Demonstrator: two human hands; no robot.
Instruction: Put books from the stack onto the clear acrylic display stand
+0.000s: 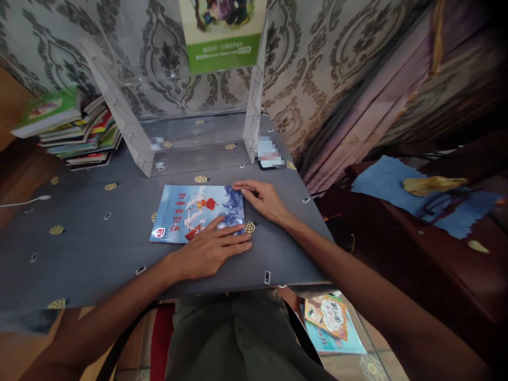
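Observation:
A blue picture book with red Chinese lettering lies closed on the grey tablecloth, turned sideways to me. My left hand rests flat across its near edge, fingers stretched out and slightly spread toward the lower right corner. At the upper right corner, my right hand touches the cover with extended fingertips, its thumb a little apart. Neither hand grips the book. Behind it stands a clear acrylic rack, holding a green-and-cream book high up.
On the left sits an uneven stack of books. A phone, partly pixelated, lies right of the rack. A white cable crosses the left side. Two books lie on the floor; a blue cloth covers dark furniture at right.

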